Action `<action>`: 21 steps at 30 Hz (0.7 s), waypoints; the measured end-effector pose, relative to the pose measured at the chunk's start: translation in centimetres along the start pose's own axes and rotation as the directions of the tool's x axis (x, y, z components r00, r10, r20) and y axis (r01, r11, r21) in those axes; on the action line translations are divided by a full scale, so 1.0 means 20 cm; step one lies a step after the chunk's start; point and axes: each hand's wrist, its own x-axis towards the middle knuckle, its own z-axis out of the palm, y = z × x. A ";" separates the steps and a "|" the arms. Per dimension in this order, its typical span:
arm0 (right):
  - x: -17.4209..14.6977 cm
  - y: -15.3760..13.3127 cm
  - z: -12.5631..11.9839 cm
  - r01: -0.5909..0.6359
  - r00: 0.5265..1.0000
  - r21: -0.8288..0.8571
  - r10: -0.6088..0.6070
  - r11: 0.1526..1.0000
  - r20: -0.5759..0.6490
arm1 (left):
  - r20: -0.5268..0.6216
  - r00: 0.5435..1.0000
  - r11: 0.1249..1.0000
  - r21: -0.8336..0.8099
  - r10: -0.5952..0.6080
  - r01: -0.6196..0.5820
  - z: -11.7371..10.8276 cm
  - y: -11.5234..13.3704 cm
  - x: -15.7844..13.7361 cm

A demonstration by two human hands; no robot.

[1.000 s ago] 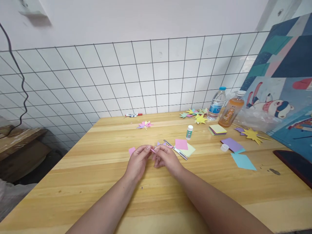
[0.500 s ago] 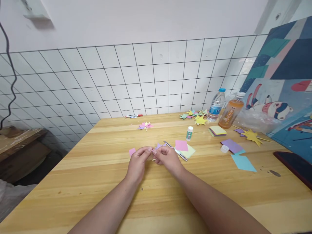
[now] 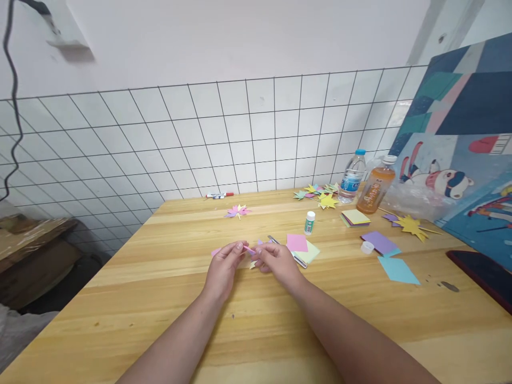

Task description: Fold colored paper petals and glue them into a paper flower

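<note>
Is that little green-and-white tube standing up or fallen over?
Standing up: the tube is upright on the table, its white end on top.

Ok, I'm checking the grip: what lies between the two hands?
In the head view, a slim pink paper piece, held by the left hand and right hand.

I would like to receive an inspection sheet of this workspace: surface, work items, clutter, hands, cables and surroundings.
Surface: wooden table, dark mark near its right side.
Work items: small pink paper piece, in hand; pink square overlapping a pale green square; slim metallic tool, partly hidden.
Clutter: clear bottle and orange-drink bottle upright; markers lying at the back.
Left hand: pinches one paper end.
Right hand: at the other end; grip unclear.
Cables: black cable hanging far left.
Surroundings: tiled wall behind; picture panel at right.
</note>
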 end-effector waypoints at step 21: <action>0.02 0.06 0.00 0.144 0.989 -0.235 -0.149 0.961 -0.002 | 0.018 0.999 0.997 0.070 0.037 -0.039 0.00 -0.03 0.02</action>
